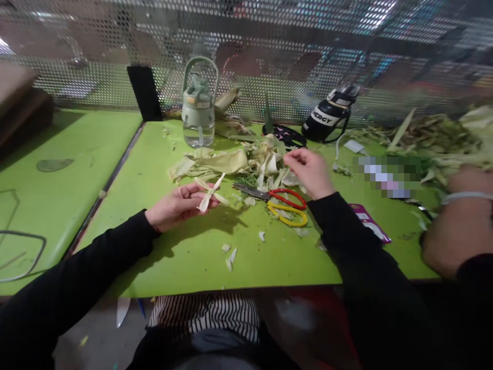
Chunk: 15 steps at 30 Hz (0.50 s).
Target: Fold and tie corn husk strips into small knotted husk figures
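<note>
Between the fingers and thumb of my left hand [183, 205] is a small corn husk flower [210, 193], with pale strips spreading out like petals. My right hand [311, 172] hovers beside the husk pile, its fingers pinched together; whether anything is in them is too small to make out. Pale corn husks [227, 162] lie heaped just beyond both hands. Between the hands, scissors [269, 198] with one red and one yellow handle rest on the green table [246, 267], partly over green shreds.
A pale green water bottle [198, 110] stands behind the husks, left of a tilted black bottle [327, 117]. A purple card pack [370, 223] lies by my right forearm. Another person's arm [454, 226] reaches in at right near more husks [442, 136]. A perforated metal screen [262, 56] borders the back.
</note>
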Each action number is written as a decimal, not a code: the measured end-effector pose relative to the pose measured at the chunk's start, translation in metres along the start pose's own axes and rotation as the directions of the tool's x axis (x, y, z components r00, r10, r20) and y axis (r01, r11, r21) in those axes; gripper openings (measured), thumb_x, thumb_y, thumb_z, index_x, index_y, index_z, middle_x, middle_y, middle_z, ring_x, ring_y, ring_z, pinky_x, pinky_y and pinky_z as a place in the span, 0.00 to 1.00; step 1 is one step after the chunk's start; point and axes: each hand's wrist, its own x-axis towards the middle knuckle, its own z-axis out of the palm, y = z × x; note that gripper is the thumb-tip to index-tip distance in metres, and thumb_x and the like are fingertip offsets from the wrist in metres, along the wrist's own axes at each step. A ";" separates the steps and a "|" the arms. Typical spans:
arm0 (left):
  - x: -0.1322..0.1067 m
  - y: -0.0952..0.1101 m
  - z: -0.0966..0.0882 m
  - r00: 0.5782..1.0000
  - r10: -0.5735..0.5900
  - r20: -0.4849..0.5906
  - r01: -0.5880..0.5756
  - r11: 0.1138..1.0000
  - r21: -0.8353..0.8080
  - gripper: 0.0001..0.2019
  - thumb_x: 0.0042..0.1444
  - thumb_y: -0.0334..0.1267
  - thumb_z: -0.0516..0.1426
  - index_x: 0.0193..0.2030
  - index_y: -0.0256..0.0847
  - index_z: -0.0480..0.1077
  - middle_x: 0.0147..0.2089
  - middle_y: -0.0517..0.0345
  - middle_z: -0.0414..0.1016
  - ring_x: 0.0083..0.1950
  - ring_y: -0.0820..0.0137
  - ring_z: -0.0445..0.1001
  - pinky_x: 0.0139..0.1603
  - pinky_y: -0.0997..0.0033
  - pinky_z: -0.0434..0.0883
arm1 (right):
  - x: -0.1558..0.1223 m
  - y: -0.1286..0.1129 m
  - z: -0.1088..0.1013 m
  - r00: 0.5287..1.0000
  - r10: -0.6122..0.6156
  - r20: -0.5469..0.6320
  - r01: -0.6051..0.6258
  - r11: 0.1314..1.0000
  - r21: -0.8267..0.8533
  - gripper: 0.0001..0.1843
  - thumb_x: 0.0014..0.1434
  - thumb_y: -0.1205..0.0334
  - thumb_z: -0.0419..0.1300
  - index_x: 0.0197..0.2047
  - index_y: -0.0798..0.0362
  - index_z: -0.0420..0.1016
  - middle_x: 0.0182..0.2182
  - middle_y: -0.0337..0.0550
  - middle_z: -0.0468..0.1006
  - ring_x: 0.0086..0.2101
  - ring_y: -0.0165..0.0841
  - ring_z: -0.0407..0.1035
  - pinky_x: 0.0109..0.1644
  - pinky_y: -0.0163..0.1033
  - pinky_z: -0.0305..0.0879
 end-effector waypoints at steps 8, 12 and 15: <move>-0.002 -0.010 0.005 0.994 -0.111 -0.004 0.110 0.992 -0.062 0.11 0.57 0.30 0.64 0.48 0.38 0.77 0.42 0.53 0.85 0.43 0.73 0.83 0.44 0.81 0.77 | -0.020 -0.006 0.021 0.975 -0.073 0.211 0.111 0.979 -0.173 0.09 0.54 0.57 0.65 0.26 0.51 0.75 0.25 0.42 0.78 0.27 0.34 0.67 0.36 0.41 0.60; -0.002 -0.015 0.005 0.990 -0.141 0.004 0.141 0.988 -0.063 0.14 0.57 0.33 0.65 0.50 0.36 0.77 0.42 0.51 0.85 0.43 0.71 0.83 0.44 0.78 0.77 | -0.020 -0.009 0.018 0.976 -0.109 0.189 0.160 0.945 -0.284 0.08 0.57 0.57 0.63 0.30 0.51 0.77 0.31 0.45 0.81 0.30 0.37 0.70 0.36 0.41 0.60; -0.004 -0.017 0.005 0.989 -0.147 -0.031 0.144 0.987 -0.076 0.13 0.58 0.34 0.63 0.50 0.37 0.76 0.42 0.51 0.84 0.41 0.70 0.83 0.43 0.76 0.77 | -0.015 -0.004 0.010 0.989 -0.078 0.129 0.120 0.928 -0.353 0.07 0.59 0.58 0.61 0.33 0.50 0.77 0.32 0.47 0.82 0.30 0.38 0.71 0.35 0.42 0.60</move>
